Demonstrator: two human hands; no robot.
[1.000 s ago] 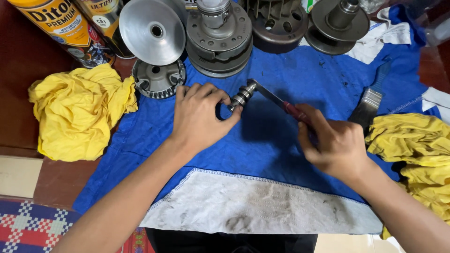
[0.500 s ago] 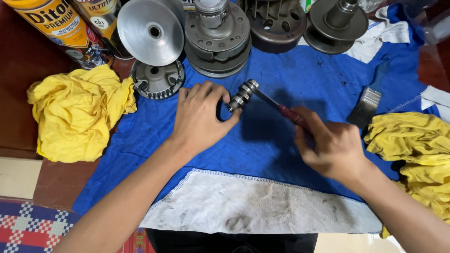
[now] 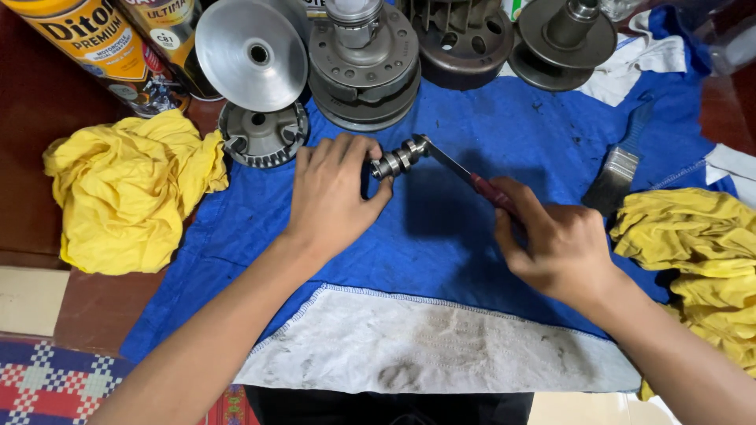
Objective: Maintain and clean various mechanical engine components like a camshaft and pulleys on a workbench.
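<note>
The blue cloth [image 3: 441, 236] filled the middle of the frame, its grimy white hem along the bottom edge. Across the top edge sat the big parts: a shiny pulley face [image 3: 252, 53] leaning at upper left, a grey clutch assembly [image 3: 364, 67] at top centre, a dark housing [image 3: 461, 39] and another pulley half [image 3: 563, 39] to its right. A crumpled yellow rag [image 3: 130, 189] lay at left, a second yellow rag [image 3: 693, 252] at right, and a paintbrush [image 3: 618, 169] rested just left of that one.

My left hand [image 3: 331, 193] was curled around the near end of a small ribbed metal shaft [image 3: 398, 157], pinching it just above centre. My right hand [image 3: 555, 244] was closed on the red handle of a thin tool [image 3: 465, 173], whose blade met the shaft's far end. Compared with a second before, both hands and the shaft had drifted only slightly, while the blade stayed on the same spot, so I judged I was working at that end steadily.
</note>
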